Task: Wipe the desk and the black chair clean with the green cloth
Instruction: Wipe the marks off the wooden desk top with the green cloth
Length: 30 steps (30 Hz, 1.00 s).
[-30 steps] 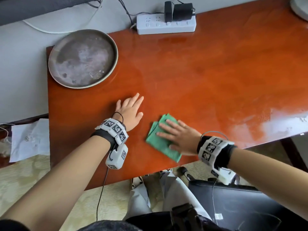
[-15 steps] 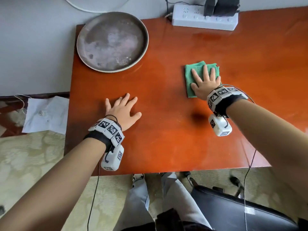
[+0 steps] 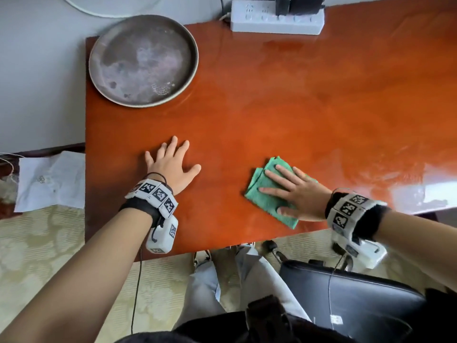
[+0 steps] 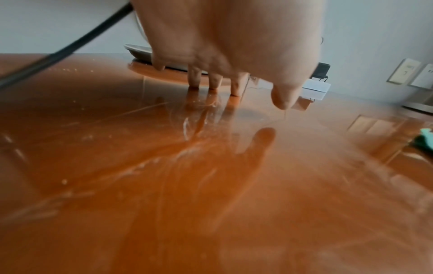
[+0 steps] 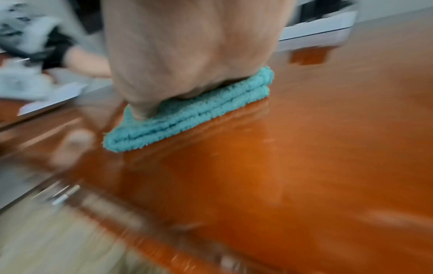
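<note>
We lose the near part of the green cloth [image 3: 268, 191] under the right hand [image 3: 299, 194], and the black chair [image 3: 358, 300] runs off the head view's bottom edge. The right wrist view is motion-smeared, so the pale shapes at its left edge stay unreadable, possibly the other wrist rig. In the left wrist view the power strip [image 4: 315, 89] sits mostly behind the left hand [image 4: 234, 37].

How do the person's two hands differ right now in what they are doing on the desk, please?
The left hand rests on bare desk; the right hand presses on the green cloth. The left hand's fingers point towards the wall, the right hand's towards the left hand. Both lie flat with straight, spread fingers.
</note>
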{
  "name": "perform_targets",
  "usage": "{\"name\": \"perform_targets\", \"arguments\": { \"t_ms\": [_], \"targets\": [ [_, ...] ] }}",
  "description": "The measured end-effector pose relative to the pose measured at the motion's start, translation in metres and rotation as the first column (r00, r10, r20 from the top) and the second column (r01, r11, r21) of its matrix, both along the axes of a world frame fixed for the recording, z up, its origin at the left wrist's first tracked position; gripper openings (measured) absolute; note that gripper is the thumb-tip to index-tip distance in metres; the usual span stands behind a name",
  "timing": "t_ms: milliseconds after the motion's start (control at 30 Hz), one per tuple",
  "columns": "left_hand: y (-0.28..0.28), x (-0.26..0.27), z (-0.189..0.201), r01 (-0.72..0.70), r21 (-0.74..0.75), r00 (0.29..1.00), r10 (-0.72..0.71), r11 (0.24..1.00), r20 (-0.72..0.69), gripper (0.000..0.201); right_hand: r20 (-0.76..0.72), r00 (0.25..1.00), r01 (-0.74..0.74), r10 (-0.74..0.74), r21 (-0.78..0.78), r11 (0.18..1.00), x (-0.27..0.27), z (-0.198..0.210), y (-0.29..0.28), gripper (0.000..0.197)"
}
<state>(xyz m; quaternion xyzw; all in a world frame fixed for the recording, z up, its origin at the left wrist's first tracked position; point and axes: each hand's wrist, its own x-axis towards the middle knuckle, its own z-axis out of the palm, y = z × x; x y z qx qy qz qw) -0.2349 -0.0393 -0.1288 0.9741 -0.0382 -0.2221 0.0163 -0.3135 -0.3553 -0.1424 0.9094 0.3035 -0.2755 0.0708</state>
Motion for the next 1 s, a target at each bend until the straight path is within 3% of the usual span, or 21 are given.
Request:
{"name": "perform_targets", "arguments": {
  "t_ms": [67, 133, 200, 233, 300, 500, 600, 667, 733, 867, 1000],
  "targets": [
    [-0.001, -0.001, -0.001, -0.016, -0.019, 1.0, 0.016, 1.0, 0.012, 0.07, 0.07, 0.951, 0.298, -0.302, 0.062, 0.953, 0.007, -0.002, -0.033, 0.074],
    [-0.002, -0.003, -0.003, -0.03, -0.036, 0.999, 0.031, 0.999, 0.019, 0.07, 0.09, 0.762, 0.638, -0.642, 0.073, 0.767, 0.009, -0.001, -0.071, 0.069],
    [-0.003, -0.003, -0.003, -0.047, -0.056, 0.999, 0.048, 0.997, 0.018, 0.07, 0.082, 0.509, 0.853, -0.857, 0.089, 0.515, 0.006, 0.003, -0.103, 0.065],
    [-0.003, -0.004, -0.004, -0.055, -0.064, 0.998, 0.056, 0.996, 0.015, 0.07, 0.073, 0.389, 0.914, -0.918, 0.093, 0.395, 0.002, 0.003, -0.114, 0.064],
    [-0.003, -0.004, -0.005, -0.06, -0.067, 0.998, 0.061, 0.996, 0.009, 0.071, 0.062, 0.234, 0.965, -0.97, 0.104, 0.24, -0.009, 0.001, -0.123, 0.063],
    [-0.003, -0.004, -0.005, -0.062, -0.079, 0.998, 0.062, 0.995, 0.001, 0.072, 0.067, 0.036, 0.988, -0.997, 0.145, 0.046, -0.04, -0.006, -0.086, 0.063],
    [-0.004, -0.004, -0.004, -0.073, -0.092, 0.997, 0.072, 0.993, -0.013, 0.073, 0.04, 0.039, 0.991, -0.998, 0.125, 0.044, -0.057, -0.006, -0.048, 0.066],
    [-0.004, -0.005, -0.005, -0.074, -0.097, 0.997, 0.073, 0.992, -0.015, 0.073, 0.012, 0.092, 0.988, -0.996, 0.123, 0.093, -0.066, -0.005, -0.013, 0.068],
    [-0.004, -0.005, -0.007, -0.072, -0.102, 0.997, 0.072, 0.992, -0.007, 0.074, -0.03, 0.2, 0.975, -0.979, 0.11, 0.195, -0.072, -0.002, 0.023, 0.071],
    [-0.004, -0.005, -0.007, -0.066, -0.094, 0.998, 0.066, 0.993, 0.001, 0.073, -0.1, 0.538, 0.841, -0.837, 0.132, 0.525, -0.081, -0.004, 0.097, 0.075],
    [-0.002, -0.004, -0.006, -0.043, -0.074, 0.999, 0.043, 0.996, -0.001, 0.073, -0.07, 0.702, 0.711, -0.709, 0.113, 0.694, -0.081, -0.008, 0.098, 0.075]
  ]
}}
